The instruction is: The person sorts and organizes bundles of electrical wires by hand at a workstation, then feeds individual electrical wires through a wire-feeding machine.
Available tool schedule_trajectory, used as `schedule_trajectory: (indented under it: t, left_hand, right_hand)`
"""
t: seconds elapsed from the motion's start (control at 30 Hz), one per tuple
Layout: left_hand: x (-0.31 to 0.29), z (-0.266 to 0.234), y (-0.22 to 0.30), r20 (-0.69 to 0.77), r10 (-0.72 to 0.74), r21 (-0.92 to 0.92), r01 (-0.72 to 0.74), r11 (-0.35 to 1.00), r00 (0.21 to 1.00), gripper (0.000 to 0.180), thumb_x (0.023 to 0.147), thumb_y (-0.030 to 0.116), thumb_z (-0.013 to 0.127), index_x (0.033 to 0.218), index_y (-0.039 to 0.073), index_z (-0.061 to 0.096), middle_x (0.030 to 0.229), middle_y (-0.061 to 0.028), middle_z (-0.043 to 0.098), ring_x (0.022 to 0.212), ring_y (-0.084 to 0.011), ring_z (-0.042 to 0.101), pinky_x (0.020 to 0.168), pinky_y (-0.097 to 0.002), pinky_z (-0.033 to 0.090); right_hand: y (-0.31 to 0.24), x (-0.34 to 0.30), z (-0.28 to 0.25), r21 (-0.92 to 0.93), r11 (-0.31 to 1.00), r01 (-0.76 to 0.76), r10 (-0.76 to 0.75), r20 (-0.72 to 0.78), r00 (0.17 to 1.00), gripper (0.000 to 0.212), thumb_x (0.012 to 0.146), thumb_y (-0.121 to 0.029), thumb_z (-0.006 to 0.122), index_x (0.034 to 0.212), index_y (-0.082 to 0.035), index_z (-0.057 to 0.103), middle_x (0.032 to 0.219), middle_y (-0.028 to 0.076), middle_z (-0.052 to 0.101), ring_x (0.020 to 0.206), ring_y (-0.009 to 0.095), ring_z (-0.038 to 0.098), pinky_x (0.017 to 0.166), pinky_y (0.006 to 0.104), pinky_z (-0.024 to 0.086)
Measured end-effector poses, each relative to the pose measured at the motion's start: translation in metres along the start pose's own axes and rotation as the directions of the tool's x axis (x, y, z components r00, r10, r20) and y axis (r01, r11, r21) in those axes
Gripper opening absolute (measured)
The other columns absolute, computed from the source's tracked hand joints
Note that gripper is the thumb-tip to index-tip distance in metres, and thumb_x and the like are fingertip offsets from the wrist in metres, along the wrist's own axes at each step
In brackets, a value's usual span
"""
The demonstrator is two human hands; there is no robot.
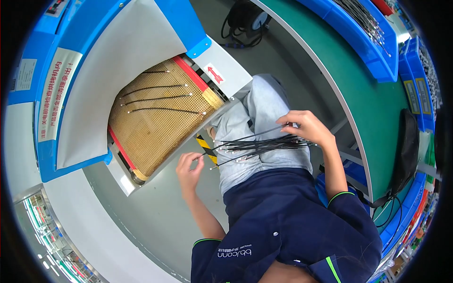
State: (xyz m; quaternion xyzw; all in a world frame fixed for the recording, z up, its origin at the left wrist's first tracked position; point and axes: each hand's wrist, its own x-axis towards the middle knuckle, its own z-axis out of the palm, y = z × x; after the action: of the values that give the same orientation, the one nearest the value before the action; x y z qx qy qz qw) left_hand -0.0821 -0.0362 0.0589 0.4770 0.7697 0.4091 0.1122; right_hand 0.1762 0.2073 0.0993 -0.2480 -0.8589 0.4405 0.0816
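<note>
A thin black cable (250,137) stretches slightly slanted above my lap. My left hand (189,169) pinches its left end between thumb and fingertips. At the other end, my right hand (306,127) has its fingers closed on the same cable. Just below it, a loose bundle of black cables (269,145) with small metal ends lies across my thighs, close under my right hand. To the left, several similar black cables (158,99) lie spaced apart on a tan mesh conveyor belt (155,129).
The belt runs into a blue and white machine (122,42) with a red arrow label (215,74). A green-topped table (351,56) curves along my right, carrying a blue bin (373,42) of cables. A black cable reel (247,19) stands on the floor beyond my knees.
</note>
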Motion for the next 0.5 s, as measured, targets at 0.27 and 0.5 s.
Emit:
schedule_trajectory:
  t: [0.27, 0.5]
  left_hand:
    - [0.006, 0.0, 0.009, 0.041, 0.028, -0.047, -0.026, 0.999, 0.999, 0.017, 0.066, -0.005, 0.069, 0.08, 0.002, 0.062, 0.077, -0.0073, 0.062, 0.07, -0.0188, 0.059, 0.062, -0.0282, 0.047]
    - [-0.003, -0.013, -0.005, -0.018, -0.026, 0.004, 0.026, 1.0, 1.0, 0.015, 0.067, -0.005, 0.069, 0.079, 0.001, 0.062, 0.077, -0.0074, 0.062, 0.069, -0.018, 0.059, 0.062, -0.0276, 0.047]
  right_hand:
    - [-0.017, 0.011, 0.021, -0.02, 0.992, 0.126, -0.127, -0.008, 0.992, 0.01, 0.073, -0.013, 0.067, 0.081, -0.008, 0.066, 0.076, 0.006, 0.062, 0.067, 0.025, 0.061, 0.061, 0.0327, 0.049]
    - [0.0, 0.006, 0.009, -0.052, 0.995, 0.084, -0.087, -0.056, 0.995, 0.009, 0.073, -0.008, 0.069, 0.08, -0.005, 0.067, 0.075, 0.006, 0.063, 0.07, 0.021, 0.062, 0.06, 0.0306, 0.049]
